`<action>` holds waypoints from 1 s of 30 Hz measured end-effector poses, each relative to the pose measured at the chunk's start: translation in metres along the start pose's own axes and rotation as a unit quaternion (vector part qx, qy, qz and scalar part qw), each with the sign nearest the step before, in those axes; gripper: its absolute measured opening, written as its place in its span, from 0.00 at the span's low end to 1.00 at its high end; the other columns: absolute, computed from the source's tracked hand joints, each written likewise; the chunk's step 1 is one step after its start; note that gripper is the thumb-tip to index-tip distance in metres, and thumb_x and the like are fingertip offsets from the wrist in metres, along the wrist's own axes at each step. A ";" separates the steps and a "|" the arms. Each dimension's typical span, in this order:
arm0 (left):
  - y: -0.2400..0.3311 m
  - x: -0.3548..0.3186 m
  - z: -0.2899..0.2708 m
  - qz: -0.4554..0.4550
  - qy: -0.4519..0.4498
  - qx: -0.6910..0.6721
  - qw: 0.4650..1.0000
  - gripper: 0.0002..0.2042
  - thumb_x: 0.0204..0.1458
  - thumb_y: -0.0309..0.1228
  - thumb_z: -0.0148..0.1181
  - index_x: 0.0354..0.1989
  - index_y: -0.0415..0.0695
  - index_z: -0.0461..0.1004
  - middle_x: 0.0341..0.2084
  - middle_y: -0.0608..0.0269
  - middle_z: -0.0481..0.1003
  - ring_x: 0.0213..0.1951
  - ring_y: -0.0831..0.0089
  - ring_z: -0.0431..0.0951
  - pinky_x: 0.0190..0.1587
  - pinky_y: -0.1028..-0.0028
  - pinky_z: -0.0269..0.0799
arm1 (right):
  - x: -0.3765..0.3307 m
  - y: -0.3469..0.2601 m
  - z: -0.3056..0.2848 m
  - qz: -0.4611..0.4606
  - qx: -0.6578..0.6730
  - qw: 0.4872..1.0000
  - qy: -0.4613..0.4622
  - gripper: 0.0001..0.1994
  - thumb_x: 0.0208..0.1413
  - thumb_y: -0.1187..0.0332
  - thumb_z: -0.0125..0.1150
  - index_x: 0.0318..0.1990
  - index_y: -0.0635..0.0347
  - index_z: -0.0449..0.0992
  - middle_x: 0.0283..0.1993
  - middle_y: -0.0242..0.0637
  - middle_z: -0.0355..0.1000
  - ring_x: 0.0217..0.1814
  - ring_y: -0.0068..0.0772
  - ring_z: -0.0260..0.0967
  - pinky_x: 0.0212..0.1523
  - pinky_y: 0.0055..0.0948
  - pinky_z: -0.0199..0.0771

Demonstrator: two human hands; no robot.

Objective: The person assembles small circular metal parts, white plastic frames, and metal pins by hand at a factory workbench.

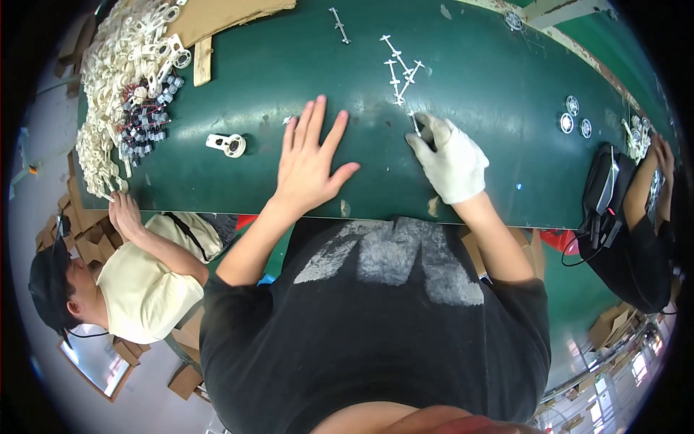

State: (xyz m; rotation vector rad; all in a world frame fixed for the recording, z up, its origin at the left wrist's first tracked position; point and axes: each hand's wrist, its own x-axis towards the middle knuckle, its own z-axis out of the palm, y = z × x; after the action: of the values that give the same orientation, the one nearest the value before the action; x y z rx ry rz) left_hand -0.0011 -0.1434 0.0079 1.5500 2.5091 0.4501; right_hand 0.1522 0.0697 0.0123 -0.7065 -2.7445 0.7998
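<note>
Pinching a thin white plastic stick piece (416,124) in its gloved fingers, the right hand (450,159) holds it on the green table (491,94), near the loose white sprue pieces (400,66). The left hand (309,160) lies flat, fingers spread, holding nothing. Judged from the head view, the thick glove could let the slim piece slip or snap.

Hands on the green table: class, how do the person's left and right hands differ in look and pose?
The left hand is bare; the right hand wears a white glove. The left hand lies flat with fingers spread and holds nothing; the right hand is curled, pinching a small white part. Both rest on the green table.
</note>
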 end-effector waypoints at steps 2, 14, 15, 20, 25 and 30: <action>0.007 0.029 0.010 0.025 0.020 -0.016 0.999 0.47 0.48 0.59 0.66 0.76 0.52 0.57 0.77 0.39 0.44 0.76 0.39 0.44 0.73 0.39 0.42 | 0.014 -0.007 0.002 0.011 0.011 1.000 0.026 0.14 0.58 0.64 0.67 0.50 0.57 0.80 0.37 0.38 0.80 0.39 0.42 0.81 0.40 0.35 0.80; -0.011 0.263 0.052 0.063 0.218 0.025 0.974 0.25 0.60 0.50 0.58 0.64 0.57 0.70 0.72 0.42 0.54 0.71 0.27 0.47 0.65 0.21 0.41 | 0.029 0.023 -0.005 0.159 0.371 0.910 0.097 0.09 0.64 0.74 0.59 0.48 0.68 0.81 0.32 0.36 0.79 0.31 0.19 0.74 0.36 0.21 0.74; -0.010 0.287 0.036 0.057 0.268 0.073 0.959 0.20 0.62 0.42 0.56 0.61 0.52 0.72 0.66 0.43 0.65 0.67 0.35 0.62 0.66 0.33 0.57 | 0.029 0.025 -0.004 0.155 0.362 0.914 0.098 0.09 0.64 0.75 0.59 0.48 0.68 0.81 0.32 0.35 0.79 0.31 0.19 0.74 0.36 0.21 0.75; -0.046 0.337 -0.016 -0.007 0.297 -0.009 0.955 0.18 0.62 0.29 0.54 0.59 0.39 0.74 0.61 0.38 0.68 0.65 0.43 0.65 0.67 0.49 0.61 | 0.033 0.020 -0.006 0.148 0.378 0.911 0.076 0.09 0.62 0.75 0.60 0.47 0.67 0.82 0.31 0.37 0.79 0.33 0.21 0.77 0.39 0.22 0.76; -0.032 0.189 -0.105 0.051 0.027 -0.072 0.996 0.14 0.66 0.26 0.51 0.56 0.39 0.77 0.50 0.49 0.81 0.54 0.56 0.81 0.58 0.66 0.74 | 0.031 0.028 -0.012 0.152 0.312 0.936 0.054 0.11 0.63 0.71 0.60 0.48 0.66 0.82 0.32 0.39 0.81 0.34 0.26 0.79 0.42 0.26 0.79; -0.111 -0.005 -0.132 -0.162 -0.058 0.019 0.985 0.28 0.55 0.22 0.63 0.67 0.47 0.69 0.63 0.50 0.69 0.64 0.47 0.68 0.67 0.59 0.64 | 0.037 0.017 -0.018 0.141 0.280 0.948 0.057 0.11 0.62 0.69 0.60 0.47 0.63 0.83 0.33 0.40 0.81 0.35 0.31 0.81 0.42 0.27 0.80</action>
State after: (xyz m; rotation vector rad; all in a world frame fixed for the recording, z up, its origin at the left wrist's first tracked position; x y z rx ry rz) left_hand -0.1305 -0.2165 0.0948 1.1111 2.6209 0.2571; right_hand 0.1327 0.1086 0.0194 -0.9776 -2.1646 1.4624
